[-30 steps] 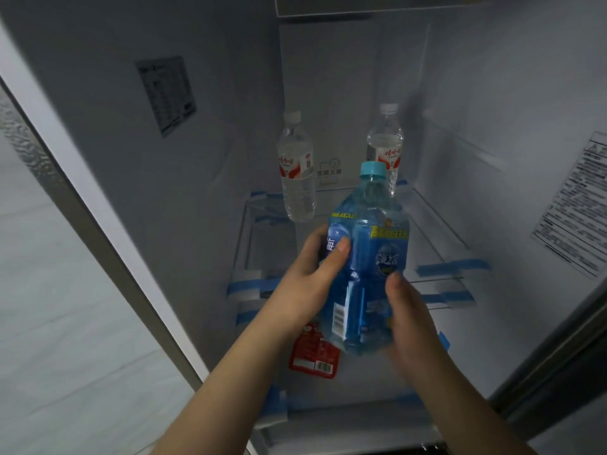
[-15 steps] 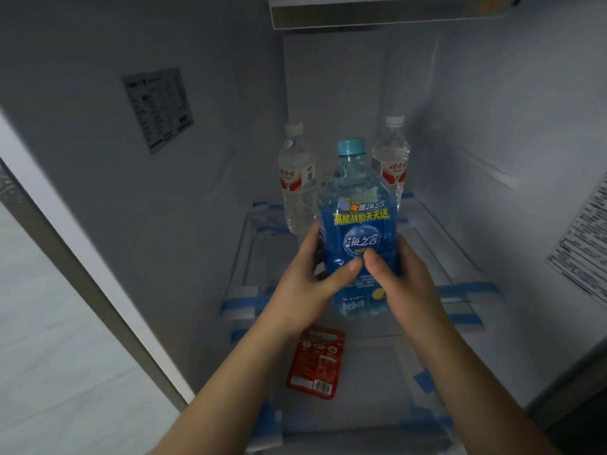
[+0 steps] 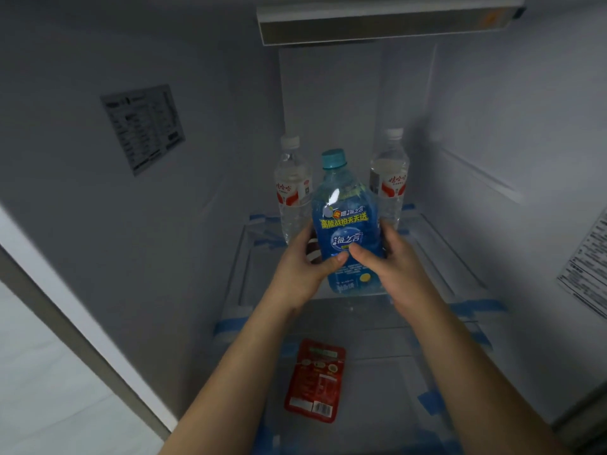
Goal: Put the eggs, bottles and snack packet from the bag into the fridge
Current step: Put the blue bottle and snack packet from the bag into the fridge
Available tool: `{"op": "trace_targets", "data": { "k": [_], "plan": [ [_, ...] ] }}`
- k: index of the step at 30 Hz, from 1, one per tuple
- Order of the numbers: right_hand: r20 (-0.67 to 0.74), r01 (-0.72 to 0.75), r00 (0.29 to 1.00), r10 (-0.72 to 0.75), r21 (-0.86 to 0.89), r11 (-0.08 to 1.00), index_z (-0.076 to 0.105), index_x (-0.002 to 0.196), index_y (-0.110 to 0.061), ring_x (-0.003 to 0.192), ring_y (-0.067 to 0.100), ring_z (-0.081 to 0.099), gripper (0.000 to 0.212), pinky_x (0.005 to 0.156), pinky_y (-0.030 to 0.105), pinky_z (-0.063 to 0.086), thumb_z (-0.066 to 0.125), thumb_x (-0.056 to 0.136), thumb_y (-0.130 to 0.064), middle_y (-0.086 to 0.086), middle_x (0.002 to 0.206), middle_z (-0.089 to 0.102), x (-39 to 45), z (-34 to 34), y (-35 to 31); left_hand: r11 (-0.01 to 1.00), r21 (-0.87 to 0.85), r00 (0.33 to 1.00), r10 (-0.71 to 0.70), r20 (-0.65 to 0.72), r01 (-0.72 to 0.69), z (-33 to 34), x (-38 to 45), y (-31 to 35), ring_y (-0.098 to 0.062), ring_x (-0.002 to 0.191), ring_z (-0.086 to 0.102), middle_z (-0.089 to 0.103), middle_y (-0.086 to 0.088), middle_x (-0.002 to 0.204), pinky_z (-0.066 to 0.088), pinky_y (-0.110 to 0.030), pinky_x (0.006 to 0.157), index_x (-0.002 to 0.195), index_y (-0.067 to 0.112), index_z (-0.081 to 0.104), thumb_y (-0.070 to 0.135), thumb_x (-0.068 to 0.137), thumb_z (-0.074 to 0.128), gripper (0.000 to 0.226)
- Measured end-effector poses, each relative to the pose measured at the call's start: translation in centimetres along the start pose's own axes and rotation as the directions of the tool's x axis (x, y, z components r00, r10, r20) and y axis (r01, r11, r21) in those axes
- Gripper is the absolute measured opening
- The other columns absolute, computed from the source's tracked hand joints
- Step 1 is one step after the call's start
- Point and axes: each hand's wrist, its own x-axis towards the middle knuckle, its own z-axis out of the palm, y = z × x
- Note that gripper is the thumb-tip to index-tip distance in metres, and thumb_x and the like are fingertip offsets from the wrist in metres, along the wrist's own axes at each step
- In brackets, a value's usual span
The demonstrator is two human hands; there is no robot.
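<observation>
Blue plastic bottle [image 3: 348, 231], rounded and upright, gripped by both hands.

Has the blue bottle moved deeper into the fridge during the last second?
Yes. The blue bottle went back and upright; it now stands between the two clear bottles, while before it was tilted in front of them.
</observation>
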Motion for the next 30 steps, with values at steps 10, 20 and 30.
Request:
{"op": "trace_targets", "data": {
  "k": [10, 20, 30],
  "plan": [
    [-0.078, -0.048, 0.996, 0.046, -0.02, 0.999, 0.063, 0.117, -0.03, 0.101, 0.01, 0.067, 0.043, 0.088, 0.038, 0.055, 0.077, 0.076, -0.029, -0.007, 0.107, 0.073, 2.2, -0.7, 2.0, 0.996, 0.086, 0.999, 0.041, -0.012, -0.039, 0.6, 2.7, -0.9, 0.007, 0.099, 0.06, 0.063, 0.008, 0.116, 0.05, -0.014, 0.077, 0.138, 0.023, 0.046, 0.013, 0.084, 0.074, 0.061],
    [-0.053, -0.038, 0.998, 0.031, -0.129, 0.991, 0.058, 0.11, -0.042, 0.102, 0.001, 0.064, 0.037, 0.083, 0.024, 0.052, 0.074, 0.081, -0.027, -0.014, 0.11, 0.069, 3.3, -1.2, 2.8, 0.978, 0.203, 0.997, 0.066, -0.041, -0.056, 1.1, 4.2, -3.2, 0.0, 0.114, 0.055, 0.055, 0.005, 0.132, 0.051, -0.022, 0.092, 0.143, 0.028, 0.038, 0.025, 0.081, 0.077, 0.074],
    [-0.068, -0.086, 0.995, 0.07, -0.268, 0.959, 0.05, 0.133, -0.029, 0.097, -0.017, 0.055, 0.047, 0.078, 0.01, 0.045, 0.065, 0.089, -0.035, -0.026, 0.114, 0.059, 3.1, -1.1, 2.4, 0.942, 0.337, 0.998, 0.019, -0.064, 0.004, 1.3, 3.9, -3.0, -0.005, 0.128, 0.044, 0.046, 0.006, 0.145, 0.043, -0.036, 0.105, 0.151, 0.026, 0.025, 0.03, 0.084, 0.074, 0.083]
  ]
}}
